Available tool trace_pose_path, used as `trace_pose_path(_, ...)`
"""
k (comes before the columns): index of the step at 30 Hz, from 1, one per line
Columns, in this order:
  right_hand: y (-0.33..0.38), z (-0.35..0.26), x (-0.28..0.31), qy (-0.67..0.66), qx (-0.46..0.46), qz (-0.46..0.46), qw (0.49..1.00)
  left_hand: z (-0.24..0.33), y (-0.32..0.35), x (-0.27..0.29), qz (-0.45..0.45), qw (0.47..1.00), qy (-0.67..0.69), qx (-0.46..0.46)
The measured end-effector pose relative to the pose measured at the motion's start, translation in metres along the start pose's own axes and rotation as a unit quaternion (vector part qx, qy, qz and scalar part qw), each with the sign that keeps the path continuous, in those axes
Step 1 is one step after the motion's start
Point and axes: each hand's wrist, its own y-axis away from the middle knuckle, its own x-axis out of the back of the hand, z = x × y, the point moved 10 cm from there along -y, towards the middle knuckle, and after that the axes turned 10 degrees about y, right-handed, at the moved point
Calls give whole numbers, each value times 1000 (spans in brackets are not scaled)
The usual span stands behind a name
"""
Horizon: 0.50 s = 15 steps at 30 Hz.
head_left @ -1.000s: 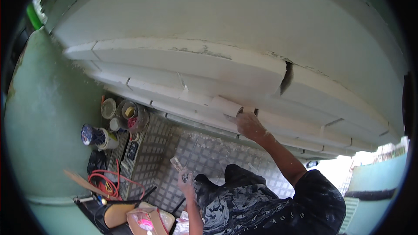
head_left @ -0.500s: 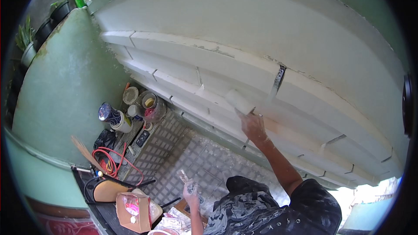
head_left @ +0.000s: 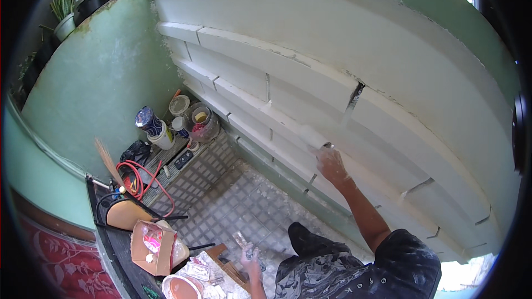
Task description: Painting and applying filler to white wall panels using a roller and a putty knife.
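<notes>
At the lower edge: dark, patterned clothing [head_left: 399, 266] with white smears, nearest to us.
Left hand [head_left: 252, 263]: dusted white, held low above the floor tiles [head_left: 221, 205]; we see its fingers closed round a narrow, white-caked hand tool [head_left: 240, 238], which points up and away.
Narrow tool, handling: we judge it light and stiff, its dusty coat perhaps slick; best taken by the lower end, as here.
Left of that hand: a wooden frame [head_left: 226, 266], a white bucket [head_left: 183, 276] and an open cardboard box [head_left: 143, 248], by our listing.
Right hand [head_left: 331, 166]: arm extended, fingers curled on the near end of a pale flat tool [head_left: 312, 135]; motion blur hides its exact kind from us.
Pale tool, place and handling: at the face of the white grooved wall [head_left: 399, 149]; we judge it light and fairly stiff, to be gripped at the near end, fingers off the working face. Whether it touches along its whole length, we cannot tell.
Corner bench [head_left: 206, 152]: lidded tubs and a black power strip [head_left: 183, 159], with a coiled red hose [head_left: 166, 189] alongside.
Farthest: we note a potted snake plant [head_left: 64, 5] beyond the green wall [head_left: 105, 72].
</notes>
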Motion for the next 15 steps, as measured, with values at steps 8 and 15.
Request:
trace_pose_path(8, -44, 13, -37, 81, 21, 136, 987, 11, -20, -29, 26, 999, -26, -9)
trace_pose_path(15, -76, 2, 3, -42, 11, 112, 993, 13, -81, -54, 36, 999, -36, -4)
